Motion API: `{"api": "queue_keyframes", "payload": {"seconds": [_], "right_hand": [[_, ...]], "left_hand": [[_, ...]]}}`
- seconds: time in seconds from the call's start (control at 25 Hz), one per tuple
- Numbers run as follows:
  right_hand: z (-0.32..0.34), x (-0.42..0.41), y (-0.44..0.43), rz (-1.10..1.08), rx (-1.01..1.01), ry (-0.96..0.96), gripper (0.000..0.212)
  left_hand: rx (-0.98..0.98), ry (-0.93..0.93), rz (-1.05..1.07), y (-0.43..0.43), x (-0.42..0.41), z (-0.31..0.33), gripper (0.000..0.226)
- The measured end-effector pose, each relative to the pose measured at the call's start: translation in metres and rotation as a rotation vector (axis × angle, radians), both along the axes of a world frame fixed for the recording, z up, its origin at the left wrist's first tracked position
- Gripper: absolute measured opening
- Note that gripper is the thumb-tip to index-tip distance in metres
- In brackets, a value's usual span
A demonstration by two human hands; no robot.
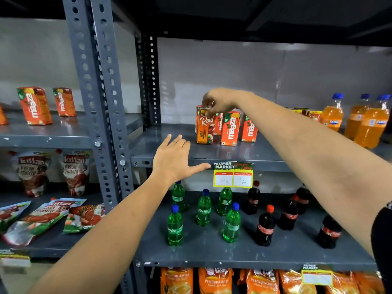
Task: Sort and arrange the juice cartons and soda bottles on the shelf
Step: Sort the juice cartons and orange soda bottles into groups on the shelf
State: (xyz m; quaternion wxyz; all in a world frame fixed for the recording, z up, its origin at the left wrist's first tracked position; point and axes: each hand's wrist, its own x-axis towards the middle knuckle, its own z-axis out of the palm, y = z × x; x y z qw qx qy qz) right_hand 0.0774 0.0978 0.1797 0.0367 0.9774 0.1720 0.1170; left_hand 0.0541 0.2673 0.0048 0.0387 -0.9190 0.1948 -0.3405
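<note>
My right hand (220, 102) pinches the top of a Real apple juice carton (205, 128) that stands on the grey upper shelf (169, 145). Right beside it stand Maaza cartons (230, 129), one more behind my forearm. My left hand (174, 160) hovers open, fingers spread, at the shelf's front edge, just left of the cartons and touching nothing. Further right, more Real cartons (314, 116) and orange Fanta bottles (370, 124) stand on the same shelf. Green Sprite bottles (204, 209) and dark cola bottles (265, 228) are scattered upright on the shelf below.
A perforated steel upright (101, 115) divides the racks. The left rack holds two Maaza cartons (35, 106) above ketchup pouches (34, 172), some lying flat. A yellow price tag (233, 177) hangs from the upper shelf's edge. Orange tea packs (216, 281) fill the bottom.
</note>
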Motion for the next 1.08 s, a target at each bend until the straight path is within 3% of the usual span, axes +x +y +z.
{"api": "queue_keyframes", "payload": {"seconds": [0.36, 0.52, 0.64, 0.88, 1.08], "right_hand": [[0.014, -0.066, -0.07, 0.057, -0.049, 0.081, 0.043], [0.016, -0.078, -0.14, 0.021, -0.074, 0.116, 0.041], [0.02, -0.082, -0.198, -0.014, -0.092, 0.133, 0.044], [0.023, -0.066, -0.29, -0.049, -0.14, 0.004, 0.042], [0.013, -0.042, -0.307, -0.014, -0.108, -0.077, 0.042]], "left_hand": [[-0.039, 0.067, 0.012, -0.027, -0.02, 0.004, 0.115], [-0.07, -0.014, -0.083, -0.092, -0.037, 0.014, 0.1], [-0.024, -0.045, -0.112, -0.165, -0.052, 0.021, 0.101], [0.003, -0.011, -0.078, -0.289, -0.054, 0.013, 0.108], [0.061, -0.016, -0.015, -0.301, -0.043, 0.003, 0.106]]}}
